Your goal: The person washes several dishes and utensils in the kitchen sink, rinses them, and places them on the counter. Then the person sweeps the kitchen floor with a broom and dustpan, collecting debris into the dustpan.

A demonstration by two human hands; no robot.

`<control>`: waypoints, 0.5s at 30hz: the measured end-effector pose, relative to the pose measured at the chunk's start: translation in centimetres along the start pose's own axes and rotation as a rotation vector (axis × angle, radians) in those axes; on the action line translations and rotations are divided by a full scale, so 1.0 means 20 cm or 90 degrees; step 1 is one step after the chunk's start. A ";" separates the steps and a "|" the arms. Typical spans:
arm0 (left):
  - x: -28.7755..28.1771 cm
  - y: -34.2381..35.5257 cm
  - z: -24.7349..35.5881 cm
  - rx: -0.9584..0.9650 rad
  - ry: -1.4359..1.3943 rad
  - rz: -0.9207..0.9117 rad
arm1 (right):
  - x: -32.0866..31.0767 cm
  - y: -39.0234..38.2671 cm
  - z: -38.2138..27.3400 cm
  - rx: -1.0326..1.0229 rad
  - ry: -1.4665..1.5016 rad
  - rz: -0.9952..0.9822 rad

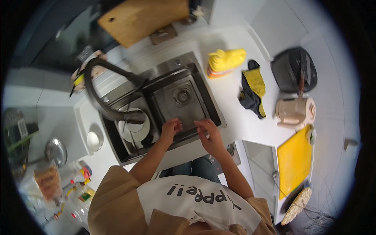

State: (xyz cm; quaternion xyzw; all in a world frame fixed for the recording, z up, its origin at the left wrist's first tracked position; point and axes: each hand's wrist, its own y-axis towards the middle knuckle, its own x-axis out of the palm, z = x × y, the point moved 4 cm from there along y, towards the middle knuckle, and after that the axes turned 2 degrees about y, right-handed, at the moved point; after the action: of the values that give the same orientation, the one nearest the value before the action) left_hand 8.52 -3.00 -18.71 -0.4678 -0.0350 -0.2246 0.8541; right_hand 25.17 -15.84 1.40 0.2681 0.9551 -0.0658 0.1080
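1. Head view, centre of frame: stainless sink [196, 84], a dark rectangular basin with a round drain [183, 95] near its middle.
2. Left hand [171, 128], just below centre: fingers curled loosely inward over the sink's near rim, holding nothing that can be made out; whether it touches the rim cannot be told.
3. Right hand [208, 135], just right of the left hand and close to it: fingers bent, fingertips at the near rim of the basin, nothing visibly gripped.
4. Black faucet hose [96, 102], centre left: arcs in a wide loop, its head ending over the left part of the sink.
5. White plate [135, 127], left compartment, under the faucet head.
6. Yellow rubber gloves [225, 60], upper centre right, on the white counter [243, 117] beside the sink.
7. Yellow-and-black cloth [252, 89], right of the sink, crumpled.
8. Cream electric kettle [295, 111], right of frame; black appliance [293, 70] above it.
9. Yellow cutting board [293, 160], lower right.
10. Wooden cutting board [143, 19], top centre.
11. Small metal bowl [94, 141], on the counter left of the sink.
12. Bottles and packets [74, 188], lower left, blurred.
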 end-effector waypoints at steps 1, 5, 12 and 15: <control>-0.03 -0.08 0.06 0.006 -0.110 -0.005 | 0.04 0.10 -0.06 -0.085 -0.055 -0.020; -0.13 -0.32 0.35 0.093 -0.397 -0.048 | 0.28 0.48 -0.24 -0.274 -0.158 -0.087; -0.15 -0.56 0.50 0.175 -0.522 -0.011 | 0.81 0.96 -0.26 -0.402 -0.402 -0.129; -0.12 -0.66 0.49 0.205 -0.519 -0.038 | 0.95 1.03 -0.18 -0.373 -0.489 -0.214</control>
State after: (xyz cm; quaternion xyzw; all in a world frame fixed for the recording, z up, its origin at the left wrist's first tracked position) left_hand 2.28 -0.25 -3.60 -0.3779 -0.4174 -0.0378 0.8255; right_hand 19.66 11.70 -1.09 0.0255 0.8546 0.0942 0.5100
